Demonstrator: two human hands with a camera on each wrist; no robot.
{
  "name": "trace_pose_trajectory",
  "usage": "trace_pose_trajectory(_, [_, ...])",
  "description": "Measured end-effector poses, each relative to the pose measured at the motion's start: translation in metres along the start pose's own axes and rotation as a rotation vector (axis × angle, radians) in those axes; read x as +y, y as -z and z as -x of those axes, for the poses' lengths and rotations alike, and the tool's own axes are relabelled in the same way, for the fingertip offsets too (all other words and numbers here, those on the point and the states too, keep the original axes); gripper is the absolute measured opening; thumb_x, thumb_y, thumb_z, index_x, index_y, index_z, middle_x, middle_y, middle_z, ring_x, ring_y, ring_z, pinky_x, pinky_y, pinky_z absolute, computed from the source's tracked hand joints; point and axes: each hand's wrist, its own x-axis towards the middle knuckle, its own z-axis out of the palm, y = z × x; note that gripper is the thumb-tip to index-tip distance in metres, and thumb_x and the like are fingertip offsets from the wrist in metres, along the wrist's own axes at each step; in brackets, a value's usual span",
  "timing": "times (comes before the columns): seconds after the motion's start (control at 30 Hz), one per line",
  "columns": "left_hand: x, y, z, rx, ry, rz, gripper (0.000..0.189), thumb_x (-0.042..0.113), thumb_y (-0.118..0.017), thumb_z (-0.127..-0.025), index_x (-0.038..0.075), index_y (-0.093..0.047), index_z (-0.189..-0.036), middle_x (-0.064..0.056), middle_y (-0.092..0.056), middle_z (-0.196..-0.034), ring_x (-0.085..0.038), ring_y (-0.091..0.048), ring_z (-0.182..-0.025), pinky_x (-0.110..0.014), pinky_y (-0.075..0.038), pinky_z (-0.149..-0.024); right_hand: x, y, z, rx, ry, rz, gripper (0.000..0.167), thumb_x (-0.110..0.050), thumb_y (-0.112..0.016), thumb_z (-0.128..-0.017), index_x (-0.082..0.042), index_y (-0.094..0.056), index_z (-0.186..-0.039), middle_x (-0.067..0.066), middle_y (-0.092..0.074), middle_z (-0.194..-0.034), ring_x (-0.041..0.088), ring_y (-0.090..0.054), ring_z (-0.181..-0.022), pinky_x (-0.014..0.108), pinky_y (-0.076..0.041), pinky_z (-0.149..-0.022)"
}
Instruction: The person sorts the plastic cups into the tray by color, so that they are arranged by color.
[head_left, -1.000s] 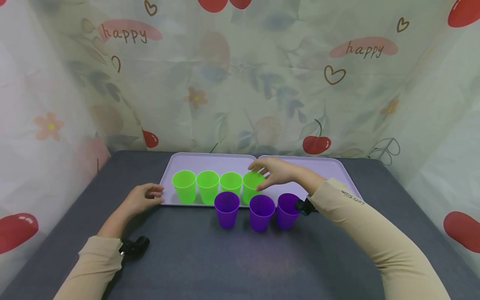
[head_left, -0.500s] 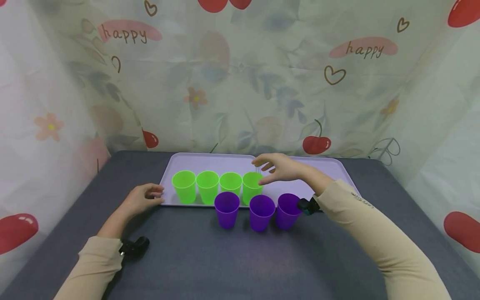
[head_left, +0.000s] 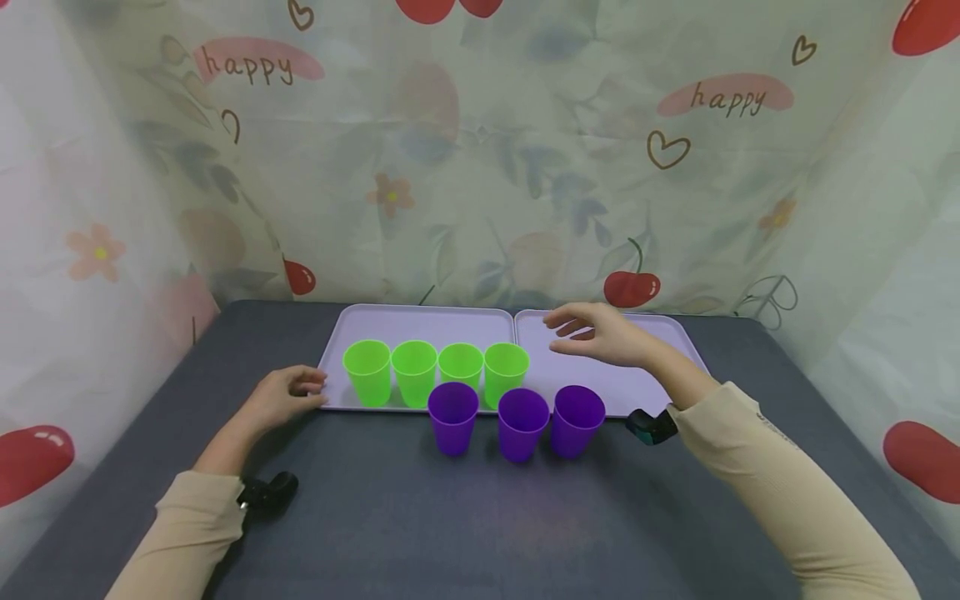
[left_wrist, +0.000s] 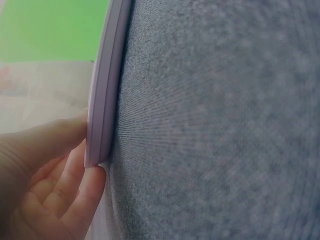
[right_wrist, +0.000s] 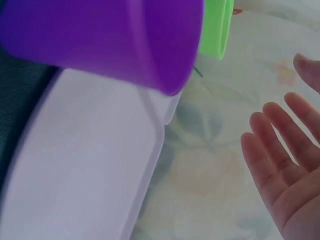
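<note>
Several bright green cups (head_left: pixel 367 373) stand upright in a row on the left lilac tray (head_left: pixel 450 320). Three purple cups stand before them on the table: a left one (head_left: pixel 453 421), a middle one (head_left: pixel 521 427) and a right one (head_left: pixel 575 423). My left hand (head_left: pixel 279 398) holds the left tray's near left corner; in the left wrist view the thumb lies at the rim (left_wrist: pixel 104 90) and a fingertip at the corner's end. My right hand (head_left: pixel 600 333) hovers over the right lilac tray (head_left: pixel 630 392), fingers parted, holding nothing.
Both trays lie side by side on a dark grey cloth-covered table (head_left: pixel 420 525). A printed curtain (head_left: pixel 480 167) hangs behind and at both sides. A thin looped cord (head_left: pixel 772 300) is at the back right. Each wrist carries a black camera (head_left: pixel 651 427).
My right hand has drawn away from the rightmost green cup, moving right over the right tray. The cups and my left hand have stayed in place.
</note>
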Motion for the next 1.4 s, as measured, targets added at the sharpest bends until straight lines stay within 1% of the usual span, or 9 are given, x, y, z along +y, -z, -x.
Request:
trace_pose_trajectory(0.43, [-0.001,0.001,-0.001,0.004,-0.032,-0.015,0.042,0.017,-0.067,-0.085,-0.004,-0.056,-0.12,-0.025,-0.061,-0.118,-0.035,-0.058,-0.108,-0.044,-0.045,-0.089,0.045,-0.002,0.054,0.2,-0.122,0.02,0.037,-0.021,-0.064,-0.088,-0.002,-0.058,-0.119,0.017,-0.062,-0.119,0.029,-0.062,-0.106,0.042,-0.048,-0.092])
trace_pose_trajectory(0.67, [-0.001,0.001,-0.002,-0.008,-0.015,-0.008,0.044,0.018,-0.066,-0.086,-0.003,-0.055,-0.122,-0.025,-0.06,-0.12,-0.036,-0.057,-0.111,-0.048,-0.044,-0.092,0.073,0.005,0.091,0.32,-0.255,0.078,0.041,-0.029,-0.062,-0.089,-0.003,-0.058,-0.12,0.019,-0.061,-0.12,0.032,-0.06,-0.107,0.038,-0.051,-0.087])
trace_pose_trajectory(0.73, [-0.002,0.001,-0.002,-0.012,-0.011,-0.004,0.045,0.019,-0.066,-0.086,-0.003,-0.054,-0.123,-0.025,-0.06,-0.121,-0.036,-0.056,-0.111,-0.049,-0.043,-0.093,0.082,0.008,0.102,0.346,-0.307,0.086,0.044,-0.032,-0.061,-0.09,-0.002,-0.056,-0.122,0.022,-0.06,-0.121,0.036,-0.058,-0.11,0.041,-0.051,-0.087])
trace_pose_trajectory(0.9, [-0.003,0.0,-0.002,-0.016,-0.015,0.0,0.045,0.019,-0.066,-0.086,-0.003,-0.054,-0.123,-0.025,-0.06,-0.121,-0.036,-0.056,-0.111,-0.049,-0.043,-0.093,0.103,0.013,0.131,0.364,-0.455,0.084,0.052,-0.036,-0.058,-0.091,0.003,-0.051,-0.126,0.028,-0.053,-0.129,0.046,-0.051,-0.117,0.052,-0.046,-0.09])
trace_pose_trajectory(1.03, [-0.002,0.0,-0.001,-0.016,-0.015,0.001,0.045,0.019,-0.066,-0.086,-0.003,-0.054,-0.123,-0.024,-0.06,-0.121,-0.036,-0.056,-0.111,-0.049,-0.043,-0.093,0.116,0.015,0.15,0.358,-0.535,0.119,0.054,-0.036,-0.056,-0.092,0.006,-0.051,-0.125,0.033,-0.048,-0.13,0.049,-0.049,-0.116,0.054,-0.046,-0.088])
trace_pose_trajectory(1.13, [-0.002,0.0,0.0,-0.014,-0.017,0.002,0.045,0.019,-0.067,-0.086,-0.004,-0.054,-0.123,-0.025,-0.06,-0.121,-0.036,-0.056,-0.111,-0.049,-0.043,-0.093,0.125,0.016,0.16,0.333,-0.565,0.145,0.054,-0.036,-0.055,-0.092,0.007,-0.051,-0.124,0.034,-0.048,-0.129,0.049,-0.051,-0.114,0.052,-0.047,-0.085])
trace_pose_trajectory(1.2, [-0.001,0.001,0.0,-0.012,-0.02,0.0,0.045,0.019,-0.067,-0.086,-0.004,-0.054,-0.123,-0.025,-0.06,-0.121,-0.037,-0.057,-0.111,-0.049,-0.043,-0.093,0.13,0.016,0.165,0.318,-0.567,0.156,0.053,-0.034,-0.055,-0.093,0.009,-0.051,-0.123,0.034,-0.051,-0.126,0.049,-0.053,-0.112,0.05,-0.048,-0.083])
trace_pose_trajectory(1.3, [-0.002,0.001,0.001,-0.008,-0.024,-0.002,0.045,0.019,-0.067,-0.085,-0.004,-0.054,-0.122,-0.025,-0.06,-0.12,-0.037,-0.057,-0.11,-0.049,-0.044,-0.092,0.136,0.015,0.168,0.318,-0.565,0.174,0.05,-0.032,-0.058,-0.091,0.008,-0.054,-0.12,0.032,-0.056,-0.121,0.046,-0.057,-0.108,0.038,-0.051,-0.077])
trace_pose_trajectory(1.4, [-0.002,0.001,0.001,-0.004,-0.032,-0.001,0.045,0.018,-0.067,-0.085,-0.004,-0.055,-0.121,-0.025,-0.061,-0.119,-0.036,-0.058,-0.109,-0.048,-0.044,-0.091,0.14,0.014,0.168,0.328,-0.554,0.181,0.047,-0.03,-0.061,-0.089,0.008,-0.057,-0.117,0.031,-0.059,-0.118,0.043,-0.061,-0.103,0.026,-0.049,-0.07])
